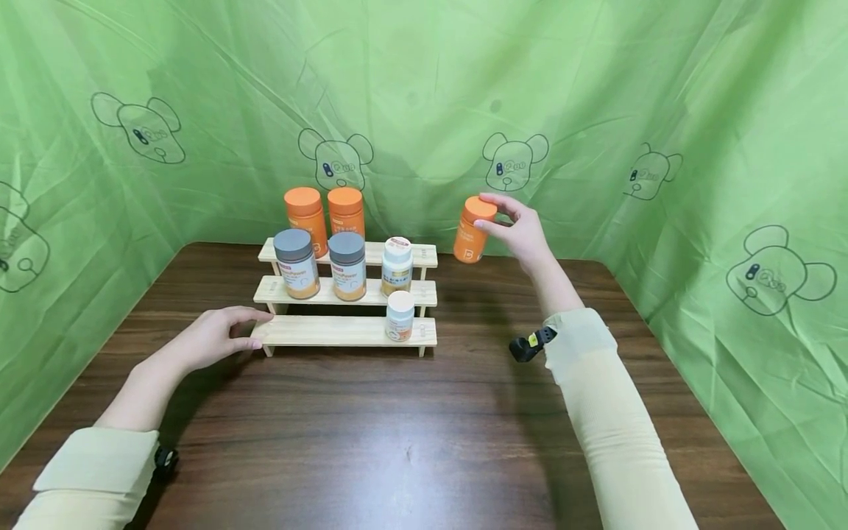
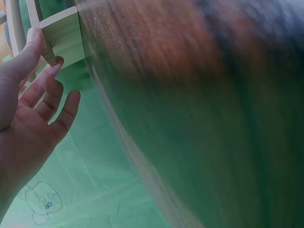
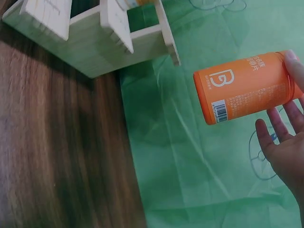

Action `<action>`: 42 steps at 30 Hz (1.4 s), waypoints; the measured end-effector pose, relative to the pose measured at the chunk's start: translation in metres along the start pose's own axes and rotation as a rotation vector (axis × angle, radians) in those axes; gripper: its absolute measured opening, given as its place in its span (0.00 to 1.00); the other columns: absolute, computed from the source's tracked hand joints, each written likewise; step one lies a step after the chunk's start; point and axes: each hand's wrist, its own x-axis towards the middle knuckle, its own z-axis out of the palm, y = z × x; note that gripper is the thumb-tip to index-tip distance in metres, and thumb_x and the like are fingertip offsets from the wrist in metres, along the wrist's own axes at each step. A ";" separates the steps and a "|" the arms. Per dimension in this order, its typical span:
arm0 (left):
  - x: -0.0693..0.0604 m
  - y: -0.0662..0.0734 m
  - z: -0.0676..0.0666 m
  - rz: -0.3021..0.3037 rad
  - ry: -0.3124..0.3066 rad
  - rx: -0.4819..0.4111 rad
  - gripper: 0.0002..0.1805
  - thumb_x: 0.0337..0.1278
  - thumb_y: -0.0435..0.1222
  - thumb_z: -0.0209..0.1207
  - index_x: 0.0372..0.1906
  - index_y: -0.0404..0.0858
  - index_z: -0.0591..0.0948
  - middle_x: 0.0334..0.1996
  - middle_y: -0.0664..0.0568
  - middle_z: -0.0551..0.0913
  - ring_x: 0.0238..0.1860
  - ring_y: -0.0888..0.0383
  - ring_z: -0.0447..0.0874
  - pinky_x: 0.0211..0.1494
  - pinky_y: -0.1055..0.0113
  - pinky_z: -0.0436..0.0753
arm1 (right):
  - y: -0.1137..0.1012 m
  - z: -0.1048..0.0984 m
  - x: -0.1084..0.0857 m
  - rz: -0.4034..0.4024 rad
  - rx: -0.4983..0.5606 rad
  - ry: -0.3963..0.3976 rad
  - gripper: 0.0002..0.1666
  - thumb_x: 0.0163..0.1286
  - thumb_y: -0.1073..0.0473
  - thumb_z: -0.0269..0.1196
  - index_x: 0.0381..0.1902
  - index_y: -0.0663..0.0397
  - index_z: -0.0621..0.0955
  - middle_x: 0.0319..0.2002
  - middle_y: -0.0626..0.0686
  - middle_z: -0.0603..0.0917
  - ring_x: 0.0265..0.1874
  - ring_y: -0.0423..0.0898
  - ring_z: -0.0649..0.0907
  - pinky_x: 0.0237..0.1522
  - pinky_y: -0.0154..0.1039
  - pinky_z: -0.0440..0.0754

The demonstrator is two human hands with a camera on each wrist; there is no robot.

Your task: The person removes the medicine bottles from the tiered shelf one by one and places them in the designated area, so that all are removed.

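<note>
The right hand (image 1: 523, 234) pinches an orange bottle (image 1: 470, 239) by its cap, holding it slightly tilted in the air to the right of a three-tier wooden rack (image 1: 331, 331). In the right wrist view the same orange bottle (image 3: 247, 88) shows its printed side and barcode, with the right hand (image 3: 287, 147) at the cap end. At the rack's lower left end, the left hand (image 1: 215, 338) holds the bottom shelf's edge between thumb and fingers. The left wrist view shows the left hand (image 2: 38, 104) with its thumb and index finger at the rack end (image 2: 61, 33).
Two orange bottles (image 1: 346, 210) stand on the top tier. The middle tier bears two grey-capped bottles (image 1: 297, 265) and a white bottle (image 1: 397, 266). A small white bottle (image 1: 400, 316) stands at the bottom tier's right. Green cloth (image 1: 424, 96) surrounds the wooden table (image 1: 397, 427).
</note>
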 end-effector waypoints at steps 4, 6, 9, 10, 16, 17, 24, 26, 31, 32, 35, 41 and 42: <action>0.000 -0.001 -0.001 -0.006 -0.008 -0.009 0.25 0.48 0.41 0.69 0.55 0.44 0.79 0.50 0.46 0.82 0.39 0.53 0.75 0.43 0.56 0.72 | 0.005 -0.002 -0.006 0.012 -0.022 0.005 0.30 0.55 0.64 0.70 0.58 0.58 0.77 0.56 0.53 0.78 0.54 0.42 0.75 0.57 0.42 0.74; 0.001 -0.001 -0.001 -0.013 -0.015 -0.020 0.25 0.48 0.41 0.69 0.55 0.44 0.79 0.52 0.45 0.81 0.45 0.50 0.77 0.47 0.52 0.73 | 0.012 -0.004 -0.007 0.014 -0.031 0.007 0.30 0.55 0.63 0.70 0.58 0.58 0.77 0.56 0.53 0.78 0.53 0.42 0.75 0.56 0.42 0.74; 0.001 -0.001 -0.001 -0.023 -0.022 -0.034 0.25 0.48 0.40 0.69 0.55 0.44 0.79 0.53 0.43 0.80 0.52 0.46 0.77 0.51 0.47 0.73 | 0.022 -0.006 -0.008 0.024 -0.039 0.011 0.30 0.55 0.63 0.71 0.58 0.58 0.77 0.56 0.53 0.78 0.54 0.41 0.75 0.56 0.42 0.74; 0.001 -0.001 -0.001 -0.025 -0.024 -0.037 0.25 0.48 0.40 0.69 0.55 0.44 0.79 0.53 0.43 0.80 0.52 0.45 0.77 0.51 0.47 0.73 | 0.025 -0.007 -0.008 0.030 -0.040 0.010 0.30 0.55 0.63 0.71 0.58 0.58 0.77 0.56 0.53 0.78 0.54 0.41 0.75 0.56 0.42 0.74; 0.002 -0.001 0.000 -0.023 -0.026 -0.052 0.25 0.48 0.40 0.69 0.55 0.43 0.80 0.53 0.42 0.80 0.55 0.43 0.76 0.53 0.46 0.72 | 0.043 -0.008 -0.011 0.051 -0.041 0.017 0.31 0.55 0.65 0.70 0.58 0.60 0.77 0.56 0.55 0.78 0.54 0.44 0.75 0.56 0.43 0.74; 0.002 -0.002 0.000 -0.022 -0.026 -0.054 0.25 0.48 0.40 0.69 0.55 0.43 0.80 0.53 0.42 0.80 0.55 0.43 0.76 0.53 0.46 0.72 | 0.046 -0.008 -0.012 0.058 -0.038 0.024 0.31 0.55 0.65 0.70 0.58 0.60 0.77 0.56 0.55 0.78 0.54 0.45 0.75 0.55 0.42 0.74; 0.003 -0.001 -0.001 -0.019 -0.024 -0.045 0.25 0.47 0.41 0.69 0.55 0.44 0.80 0.53 0.43 0.80 0.53 0.45 0.77 0.51 0.47 0.73 | 0.063 -0.004 -0.019 0.117 -0.034 0.052 0.31 0.55 0.65 0.70 0.59 0.59 0.76 0.56 0.57 0.78 0.55 0.46 0.75 0.54 0.40 0.74; 0.003 -0.001 -0.001 -0.016 -0.022 -0.042 0.26 0.47 0.40 0.69 0.55 0.44 0.80 0.53 0.43 0.80 0.53 0.45 0.77 0.51 0.48 0.73 | 0.067 -0.001 -0.021 0.127 -0.051 0.056 0.31 0.55 0.64 0.70 0.59 0.58 0.76 0.57 0.57 0.78 0.55 0.46 0.75 0.54 0.39 0.73; 0.002 0.000 -0.003 -0.014 -0.026 -0.049 0.26 0.47 0.39 0.69 0.55 0.43 0.80 0.53 0.43 0.81 0.55 0.42 0.76 0.53 0.46 0.72 | 0.078 0.005 -0.023 0.149 -0.058 0.075 0.31 0.55 0.64 0.71 0.58 0.57 0.77 0.56 0.56 0.78 0.54 0.44 0.75 0.53 0.39 0.70; 0.002 0.000 -0.003 -0.013 -0.028 -0.051 0.26 0.47 0.39 0.69 0.55 0.42 0.80 0.53 0.43 0.81 0.55 0.42 0.76 0.53 0.45 0.72 | 0.080 0.005 -0.023 0.154 -0.054 0.081 0.31 0.54 0.64 0.71 0.58 0.57 0.77 0.56 0.56 0.79 0.53 0.44 0.74 0.53 0.39 0.70; 0.002 0.000 -0.003 -0.012 -0.028 -0.054 0.26 0.47 0.40 0.69 0.55 0.42 0.80 0.53 0.43 0.81 0.55 0.41 0.76 0.54 0.45 0.72 | 0.087 0.008 -0.022 0.161 -0.048 0.092 0.31 0.54 0.65 0.71 0.58 0.57 0.77 0.55 0.56 0.79 0.53 0.45 0.74 0.57 0.42 0.66; 0.003 -0.001 -0.003 -0.019 -0.024 -0.062 0.26 0.46 0.40 0.70 0.55 0.43 0.80 0.52 0.43 0.81 0.55 0.41 0.76 0.54 0.45 0.72 | 0.119 0.009 -0.017 0.199 -0.031 0.089 0.33 0.54 0.60 0.72 0.59 0.50 0.77 0.57 0.54 0.77 0.58 0.47 0.70 0.66 0.48 0.57; 0.003 -0.001 -0.003 -0.022 -0.027 -0.064 0.26 0.46 0.40 0.70 0.55 0.43 0.80 0.52 0.43 0.81 0.55 0.41 0.76 0.54 0.45 0.72 | 0.125 0.009 -0.016 0.208 -0.030 0.088 0.33 0.54 0.58 0.73 0.59 0.48 0.78 0.58 0.53 0.77 0.58 0.46 0.70 0.66 0.47 0.57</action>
